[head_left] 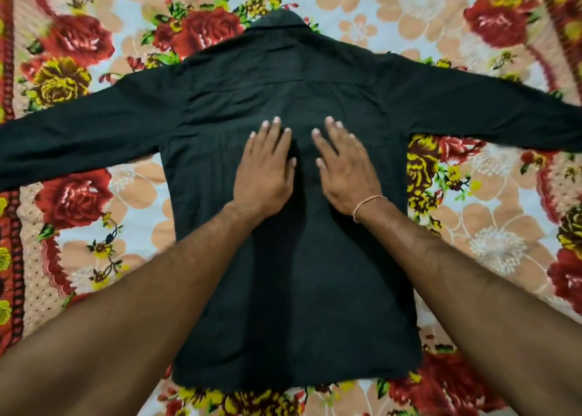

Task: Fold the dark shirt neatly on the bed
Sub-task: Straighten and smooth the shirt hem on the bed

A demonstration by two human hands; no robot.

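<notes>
Fingers [273, 138] flat, spread on dark shirt [296, 283], collar [277, 21] away, sleeves sideways.

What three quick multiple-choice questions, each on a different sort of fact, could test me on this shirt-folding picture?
1. Where do both hands rest?
A. on the shirt's back panel
B. on a sleeve
C. on the collar

2. What colour are the biggest flowers on the bedsheet?
A. blue
B. red
C. purple

3. How do the sleeves lie?
A. folded in
B. rolled up
C. spread outward

Answers:
1. A, the left hand and right hand lie flat mid-back on the dark shirt.
2. B, red roses on the bedsheet.
3. C, left sleeve and right sleeve stretch sideways.
</notes>
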